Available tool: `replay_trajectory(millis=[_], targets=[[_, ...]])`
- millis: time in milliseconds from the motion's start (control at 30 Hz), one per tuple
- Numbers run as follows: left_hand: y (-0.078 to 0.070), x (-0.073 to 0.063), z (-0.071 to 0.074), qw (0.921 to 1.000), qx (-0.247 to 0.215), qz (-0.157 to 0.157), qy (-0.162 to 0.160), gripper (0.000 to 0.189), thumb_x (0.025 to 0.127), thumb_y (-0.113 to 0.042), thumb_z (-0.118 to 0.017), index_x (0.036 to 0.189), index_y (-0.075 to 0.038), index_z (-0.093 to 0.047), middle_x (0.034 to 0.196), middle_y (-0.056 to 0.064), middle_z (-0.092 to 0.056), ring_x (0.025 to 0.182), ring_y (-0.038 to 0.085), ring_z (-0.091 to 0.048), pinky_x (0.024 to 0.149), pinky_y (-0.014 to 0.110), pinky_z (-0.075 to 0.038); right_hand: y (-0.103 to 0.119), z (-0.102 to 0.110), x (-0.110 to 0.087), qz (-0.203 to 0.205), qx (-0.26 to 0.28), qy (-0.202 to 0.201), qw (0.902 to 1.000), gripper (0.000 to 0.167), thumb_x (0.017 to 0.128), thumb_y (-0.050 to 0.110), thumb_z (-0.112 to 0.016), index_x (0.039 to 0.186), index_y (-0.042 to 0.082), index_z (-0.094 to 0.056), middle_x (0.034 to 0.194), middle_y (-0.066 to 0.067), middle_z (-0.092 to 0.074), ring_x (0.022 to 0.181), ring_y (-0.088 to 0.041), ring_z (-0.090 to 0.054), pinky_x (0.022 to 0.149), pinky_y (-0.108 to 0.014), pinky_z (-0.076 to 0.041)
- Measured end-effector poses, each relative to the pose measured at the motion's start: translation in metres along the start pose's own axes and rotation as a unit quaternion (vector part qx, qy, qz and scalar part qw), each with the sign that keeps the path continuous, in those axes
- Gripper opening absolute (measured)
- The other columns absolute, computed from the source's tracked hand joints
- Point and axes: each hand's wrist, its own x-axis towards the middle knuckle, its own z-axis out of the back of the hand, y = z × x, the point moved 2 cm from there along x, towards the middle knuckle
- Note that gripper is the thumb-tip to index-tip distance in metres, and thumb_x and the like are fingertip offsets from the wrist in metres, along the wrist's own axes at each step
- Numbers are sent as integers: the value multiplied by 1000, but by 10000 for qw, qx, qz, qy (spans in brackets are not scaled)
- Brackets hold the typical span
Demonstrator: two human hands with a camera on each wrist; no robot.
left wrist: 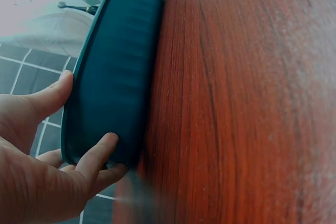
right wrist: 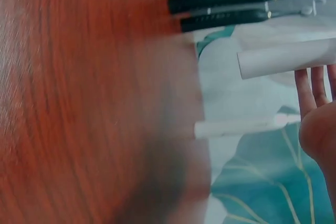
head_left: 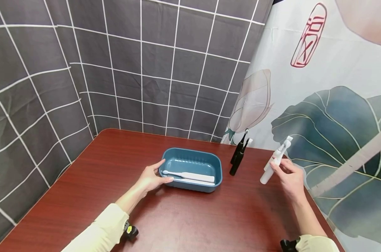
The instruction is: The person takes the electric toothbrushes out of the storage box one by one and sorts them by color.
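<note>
My left hand [head_left: 148, 179] grips the left end of a blue plastic bin [head_left: 217, 175], thumb at the rim and fingers around the end wall [left wrist: 110, 77]. Two white electric toothbrushes lie in the bin, one [head_left: 198, 176] behind the other [head_left: 195, 182]. On the right, my right hand [head_left: 292, 177] holds another white electric toothbrush [head_left: 267, 175] by its handle, tilted with the brush head up. The right wrist view shows this toothbrush [right wrist: 283, 59] off the table. A further white electric toothbrush [right wrist: 236, 128] stands upright near the table's edge, partly hidden behind the held one in the head view.
Two black electric toothbrushes, a nearer one [head_left: 237, 163] and a farther one [head_left: 235, 154], stand right of the bin. The reddish-brown table [head_left: 190, 217] meets a grey checked cloth [head_left: 159, 87] at the back and a flower-printed cloth [head_left: 335, 133] on the right.
</note>
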Motion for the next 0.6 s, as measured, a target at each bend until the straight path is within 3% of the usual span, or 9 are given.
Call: replay_trajectory(millis=[200, 600], targets=[[0, 0, 0, 10000, 34, -21, 0, 90, 77, -22, -90, 154, -16, -43, 148, 24, -47, 135, 34, -48, 109, 47, -39, -16, 10, 1, -486, 267, -464, 9974, 36, 86, -4, -76, 119, -15, -65, 98, 4, -72, 85, -8, -68, 74, -16, -54], [-1, -1, 1, 10000, 16, -32, 16, 92, 76, -24, -91, 154, -16, -44, 147, 24, -48, 134, 34, -49, 108, 47, -41, -37, 23, 6, -1381, 262, -910, 9859, 44, 84, 6, -81, 125, -6, -67, 85, 13, -73, 75, 0, -67, 63, -16, -55]])
